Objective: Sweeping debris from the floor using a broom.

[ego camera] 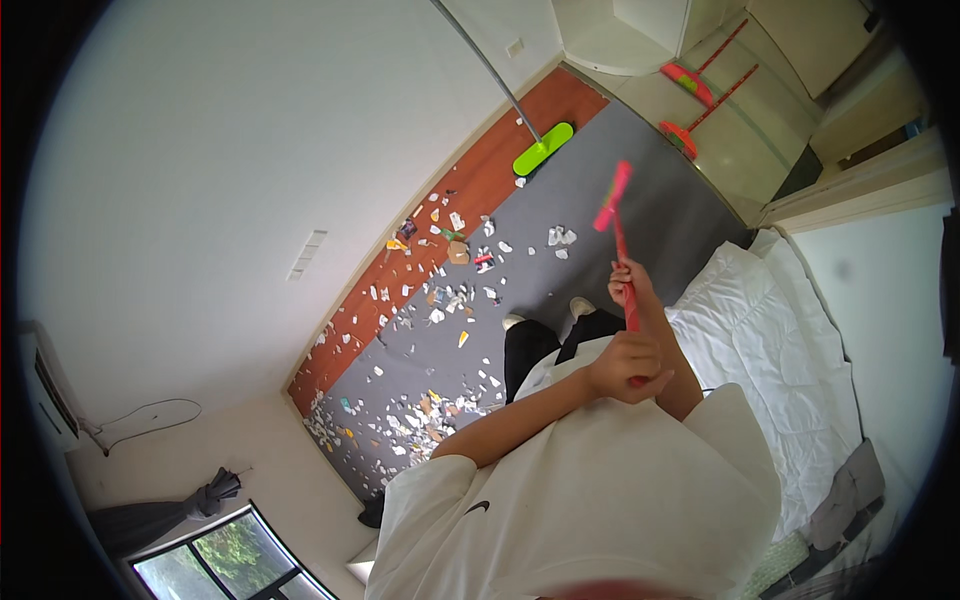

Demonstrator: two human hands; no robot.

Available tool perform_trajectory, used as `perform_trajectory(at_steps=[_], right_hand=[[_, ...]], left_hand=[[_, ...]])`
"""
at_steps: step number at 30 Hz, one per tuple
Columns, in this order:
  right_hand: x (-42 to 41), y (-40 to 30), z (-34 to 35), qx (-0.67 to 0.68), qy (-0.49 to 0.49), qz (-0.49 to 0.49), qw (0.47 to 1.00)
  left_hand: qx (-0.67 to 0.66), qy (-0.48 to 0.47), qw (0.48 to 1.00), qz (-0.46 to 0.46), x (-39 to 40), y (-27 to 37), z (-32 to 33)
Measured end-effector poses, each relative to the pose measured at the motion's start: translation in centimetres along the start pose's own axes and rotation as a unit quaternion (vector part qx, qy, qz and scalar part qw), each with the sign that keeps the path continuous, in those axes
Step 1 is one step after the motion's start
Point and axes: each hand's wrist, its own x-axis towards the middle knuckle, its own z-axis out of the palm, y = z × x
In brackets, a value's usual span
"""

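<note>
A red-handled broom (621, 240) is held out in front of my body; its pink head (614, 196) is raised away from me and blurred. My left hand (631, 367) is closed around the handle's near end, close to my white shirt. Farther along, my right hand (629, 283) grips the same handle nearer the head. Paper scraps and other litter (424, 424) lie scattered over the grey floor covering (577, 274) and the reddish-brown wood strip (341, 367) beside the wall. A small group of white scraps (560, 237) lies left of the broom handle.
A bright green flat head (543, 150) on a grey pole leans near the wall. Beyond the grey covering, two red-handled brooms (686, 82) (679, 140) lie on pale tiles. White bedding (757, 337) is at the right. A window (232, 551) and tied curtain (195, 502) are lower left.
</note>
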Motion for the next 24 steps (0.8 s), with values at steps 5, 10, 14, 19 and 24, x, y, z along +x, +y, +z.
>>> perform_trajectory(at_steps=[5,10,14,19,24], right_hand=[[-3.5,0.5,-2.5,0.108,0.162,-0.132,0.972],[-0.3,-3.7,-23.8,-0.106,0.141,-0.188,0.966],[6.2,0.2,-17.6,0.075,0.312,-0.049,0.946],[7.8,6.0,-5.6,-0.073,0.254,0.072,0.962],[10.9,8.7,-0.1,-0.106,0.09,0.248,0.959]], left_hand=[[-0.049,0.107,0.979,-0.164,-1.4,-1.9,-0.2],[-0.118,0.119,0.944,-0.284,-4.6,-6.6,1.1],[-0.063,0.156,0.925,-0.341,-9.4,-9.6,-0.5],[0.077,0.244,0.91,-0.325,-10.5,-7.1,-6.2],[0.137,0.273,0.886,-0.348,-8.2,-3.1,-9.1]])
